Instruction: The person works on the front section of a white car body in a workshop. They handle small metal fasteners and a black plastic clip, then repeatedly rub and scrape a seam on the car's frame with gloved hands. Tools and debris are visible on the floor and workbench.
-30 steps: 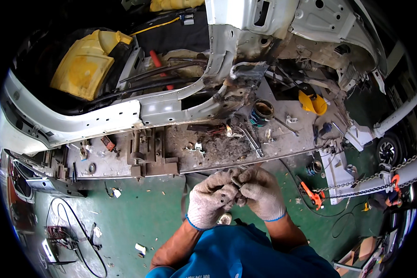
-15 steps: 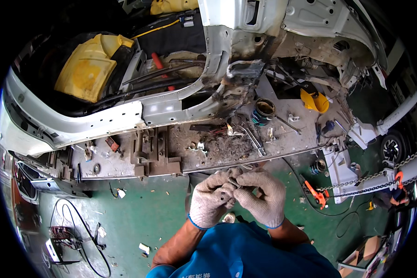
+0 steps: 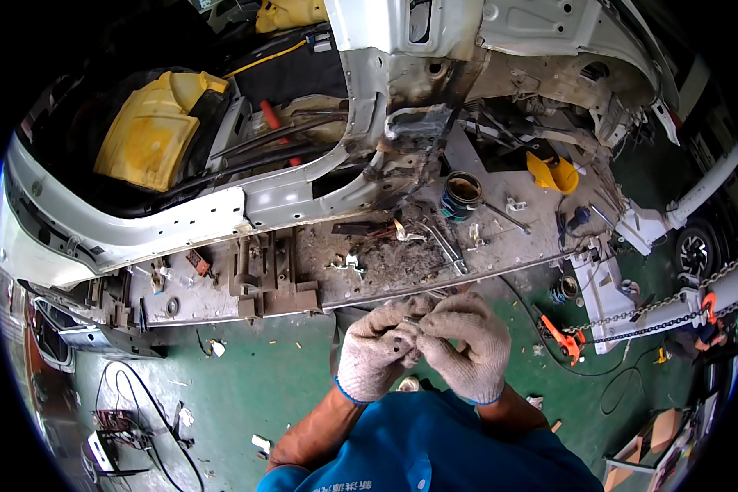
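Right hand point(image 3: 466, 340) partly uncurled since earlier | left hand point(image 3: 377, 348) touching it | both pinching small grey piece point(image 3: 412, 319)

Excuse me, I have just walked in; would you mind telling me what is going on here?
A person in pale knit gloves is at a stripped car body over a grey platform. The left hand pinches a small part, too small to identify; the right hand is up against it, though whether it grips too is unclear. An open tin stands on the platform.
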Demonstrator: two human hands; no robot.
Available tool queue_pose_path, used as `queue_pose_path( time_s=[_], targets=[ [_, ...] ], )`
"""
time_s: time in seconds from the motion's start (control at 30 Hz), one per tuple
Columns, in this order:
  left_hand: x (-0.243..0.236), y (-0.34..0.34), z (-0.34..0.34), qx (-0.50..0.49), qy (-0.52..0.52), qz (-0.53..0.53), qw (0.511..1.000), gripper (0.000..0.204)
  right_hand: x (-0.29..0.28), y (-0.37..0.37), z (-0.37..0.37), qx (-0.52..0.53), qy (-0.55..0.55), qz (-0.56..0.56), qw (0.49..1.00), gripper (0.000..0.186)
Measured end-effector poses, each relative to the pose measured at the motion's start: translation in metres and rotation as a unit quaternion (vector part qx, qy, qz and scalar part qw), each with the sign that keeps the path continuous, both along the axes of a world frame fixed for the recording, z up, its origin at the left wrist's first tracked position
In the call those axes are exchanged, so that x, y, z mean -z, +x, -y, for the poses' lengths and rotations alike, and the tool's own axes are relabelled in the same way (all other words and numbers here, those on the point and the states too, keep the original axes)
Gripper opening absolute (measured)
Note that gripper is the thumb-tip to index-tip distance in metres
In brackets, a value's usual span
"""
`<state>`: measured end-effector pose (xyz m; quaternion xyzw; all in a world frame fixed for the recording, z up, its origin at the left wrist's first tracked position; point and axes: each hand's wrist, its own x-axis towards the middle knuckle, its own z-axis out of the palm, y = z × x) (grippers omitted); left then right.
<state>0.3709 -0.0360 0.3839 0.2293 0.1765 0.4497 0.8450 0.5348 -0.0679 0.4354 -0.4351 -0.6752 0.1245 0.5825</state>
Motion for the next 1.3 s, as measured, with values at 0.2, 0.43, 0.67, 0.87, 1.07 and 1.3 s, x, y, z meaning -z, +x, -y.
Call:
queue_pose_path(
  time_s=[0.2, 0.43, 0.67, 0.87, 1.07, 1.3],
  targets=[
    [-0.016, -0.001, -0.005, 0.000, 0.055, -0.064, 0.996, 0.049, 0.009, 0.003, 0.014, -0.070, -0.238, -0.305, 0.919, 0.024],
    [-0.018, 0.002, -0.002, -0.004, 0.051, -0.058, 0.997, 0.045, 0.013, 0.005, 0.012, -0.149, -0.286, -0.476, 0.818, 0.023],
    [-0.017, 0.004, 0.001, -0.020, 0.035, -0.085, 0.996, 0.034, 0.011, 0.004, 0.012, -0.165, -0.330, -0.506, 0.780, 0.027],
    [-0.016, 0.002, 0.005, -0.027, 0.035, -0.086, 0.995, 0.031, 0.018, 0.000, 0.013, -0.164, -0.333, -0.514, 0.774, 0.025],
    [-0.018, 0.000, 0.009, -0.034, 0.033, -0.095, 0.994, 0.027, 0.019, -0.005, 0.013, -0.147, -0.344, -0.509, 0.775, 0.022],
    [-0.017, -0.002, 0.009, -0.038, 0.034, -0.085, 0.995, 0.024, 0.019, -0.008, 0.012, -0.145, -0.344, -0.504, 0.779, 0.023]
  ],
)
